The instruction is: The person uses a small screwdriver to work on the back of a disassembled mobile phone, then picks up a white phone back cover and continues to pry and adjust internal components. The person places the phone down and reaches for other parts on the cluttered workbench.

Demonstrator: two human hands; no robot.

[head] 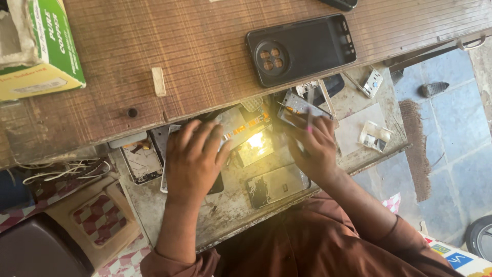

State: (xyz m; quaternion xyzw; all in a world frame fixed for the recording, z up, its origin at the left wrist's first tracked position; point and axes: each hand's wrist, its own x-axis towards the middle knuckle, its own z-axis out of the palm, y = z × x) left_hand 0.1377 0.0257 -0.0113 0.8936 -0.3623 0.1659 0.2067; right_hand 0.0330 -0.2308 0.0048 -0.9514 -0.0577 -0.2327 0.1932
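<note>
On the grey lower worktop [225, 210], the left hand [193, 156] lies flat, fingers spread, pressing an opened phone body with exposed circuit board [241, 128]. Beside it the right hand [313, 149] is curled around a thin pink-tipped tool [309, 119]. Above, a black plastic phone case [301, 48] sits on the brown wooden worktop [154, 46], well apart from a green and yellow cardboard box [38, 48].

A phone repair workshop: a scuffed wooden bench [205, 56] carries a black phone back cover [302, 48] at one o'clock, with stripped phone frames [141, 161] and loose parts littering the open drawer [230, 210] below.
</note>
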